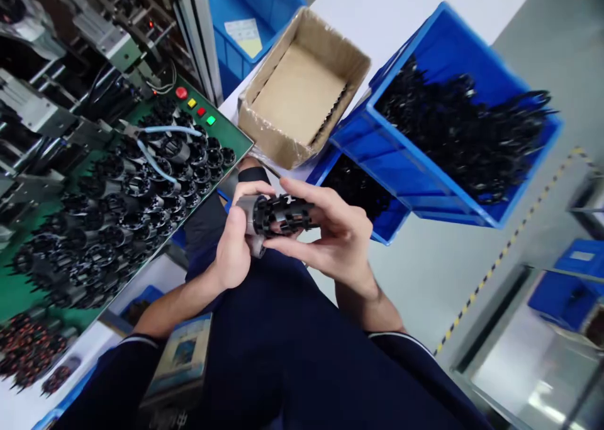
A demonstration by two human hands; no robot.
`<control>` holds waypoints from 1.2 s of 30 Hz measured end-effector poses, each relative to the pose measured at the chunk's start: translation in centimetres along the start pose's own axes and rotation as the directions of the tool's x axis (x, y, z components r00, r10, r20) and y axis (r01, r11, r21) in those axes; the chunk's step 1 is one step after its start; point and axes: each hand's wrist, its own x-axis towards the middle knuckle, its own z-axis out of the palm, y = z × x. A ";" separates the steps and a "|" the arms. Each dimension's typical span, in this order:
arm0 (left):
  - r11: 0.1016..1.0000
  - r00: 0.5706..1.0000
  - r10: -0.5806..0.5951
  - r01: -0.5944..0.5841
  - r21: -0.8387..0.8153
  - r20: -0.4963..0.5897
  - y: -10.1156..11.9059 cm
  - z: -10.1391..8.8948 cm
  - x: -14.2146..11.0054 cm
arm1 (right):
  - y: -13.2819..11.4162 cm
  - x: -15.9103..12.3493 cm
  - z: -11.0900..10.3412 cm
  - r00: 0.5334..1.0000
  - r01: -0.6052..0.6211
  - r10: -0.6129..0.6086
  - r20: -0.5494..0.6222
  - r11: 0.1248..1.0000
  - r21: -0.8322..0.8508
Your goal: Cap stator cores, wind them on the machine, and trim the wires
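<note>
Beside a green surface (234,142) packed with black stators (136,210), a slotted black stator (283,215) is being held above the lap, its metal end being clasped by the left grip (231,251) and its slotted body being closed around by the right grip (333,241), both firmly shut on it.

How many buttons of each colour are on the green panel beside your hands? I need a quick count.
Red buttons: 2
Yellow button: 1
Green button: 1
Total: 4
</note>
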 end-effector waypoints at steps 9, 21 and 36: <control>0.991 0.993 0.119 -0.120 0.055 0.021 0.1 0.0 -0.4 | 0.7 -1.8 0.4 0.989 -0.147 0.148 -0.004 0.979 -0.140; 0.969 0.967 0.140 -0.178 0.171 0.212 -0.1 -1.0 -0.4 | 0.8 -3.0 0.8 0.976 -0.219 0.219 -0.010 0.973 -0.076; 0.998 0.996 -0.056 0.054 -0.029 -0.072 -1.0 -0.3 0.5 | 0.2 -3.9 0.3 0.978 -0.206 0.197 -0.065 0.958 -0.201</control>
